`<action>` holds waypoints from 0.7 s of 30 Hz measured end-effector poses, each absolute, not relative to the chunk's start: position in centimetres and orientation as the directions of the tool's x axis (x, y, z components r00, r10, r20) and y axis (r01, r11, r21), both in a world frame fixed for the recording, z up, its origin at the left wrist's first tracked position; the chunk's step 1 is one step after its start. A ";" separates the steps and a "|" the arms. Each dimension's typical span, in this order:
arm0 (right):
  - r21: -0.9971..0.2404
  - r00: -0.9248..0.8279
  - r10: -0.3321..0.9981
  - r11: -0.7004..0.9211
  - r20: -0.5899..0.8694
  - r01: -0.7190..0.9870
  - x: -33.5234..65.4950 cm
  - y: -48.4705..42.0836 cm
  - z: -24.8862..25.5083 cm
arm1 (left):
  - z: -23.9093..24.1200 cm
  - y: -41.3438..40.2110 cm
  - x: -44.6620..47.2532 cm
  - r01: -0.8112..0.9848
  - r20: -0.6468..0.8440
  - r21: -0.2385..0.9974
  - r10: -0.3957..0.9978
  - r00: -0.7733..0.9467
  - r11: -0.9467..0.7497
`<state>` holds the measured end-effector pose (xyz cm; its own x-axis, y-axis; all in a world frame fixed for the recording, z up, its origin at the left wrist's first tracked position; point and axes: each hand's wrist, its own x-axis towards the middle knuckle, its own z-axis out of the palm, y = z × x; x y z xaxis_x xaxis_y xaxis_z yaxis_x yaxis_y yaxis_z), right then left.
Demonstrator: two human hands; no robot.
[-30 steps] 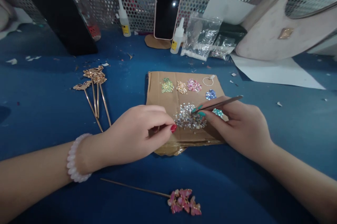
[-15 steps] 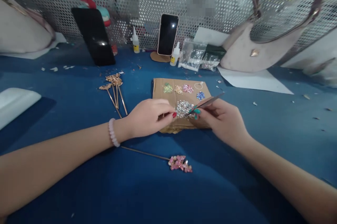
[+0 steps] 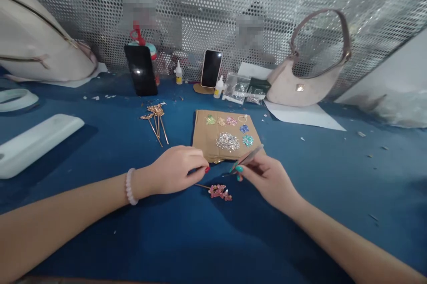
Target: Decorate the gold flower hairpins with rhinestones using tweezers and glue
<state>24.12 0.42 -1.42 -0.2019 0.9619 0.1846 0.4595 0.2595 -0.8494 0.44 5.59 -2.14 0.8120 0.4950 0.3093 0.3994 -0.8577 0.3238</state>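
Your right hand grips the tweezers, tips near the pink hairpin; anything between them is too small to tell. Your left hand is curled, thumb and finger close together; I cannot tell whether it grips anything. You seem to be at fine tweezer work; the next move calls for a steady tip. The pink hairpin lies on the blue table, nearer you than the cardboard, its cluster glossy.

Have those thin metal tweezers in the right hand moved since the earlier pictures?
Yes, toward the near side: the tweezers had their tips at the heap of silvery flakes on the brown cardboard slab; now they are beyond its near edge.
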 end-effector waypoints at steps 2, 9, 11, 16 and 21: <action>-0.847 -0.229 0.962 0.244 0.149 0.473 23.6 0.3 -1.5 | -2.3 5.1 0.2 0.407 0.298 0.293 0.487 0.821 -0.865; -0.843 -0.245 0.965 0.206 0.092 0.496 23.0 0.0 -2.1 | -2.5 5.1 0.2 0.347 0.323 0.236 0.410 0.853 -0.908; -0.842 -0.249 0.965 0.204 0.086 0.499 23.0 -0.1 -2.2 | -2.4 5.2 0.1 0.302 0.322 0.231 0.365 0.873 -0.925; -0.847 -0.247 0.965 0.199 0.083 0.493 23.1 -0.1 -2.3 | -2.3 5.7 -0.3 0.174 0.296 0.199 0.229 0.927 -0.964; -0.886 -0.222 0.971 0.177 0.086 0.429 23.0 0.2 -2.6 | -2.5 5.8 -0.3 0.167 0.289 0.137 0.201 0.936 -0.976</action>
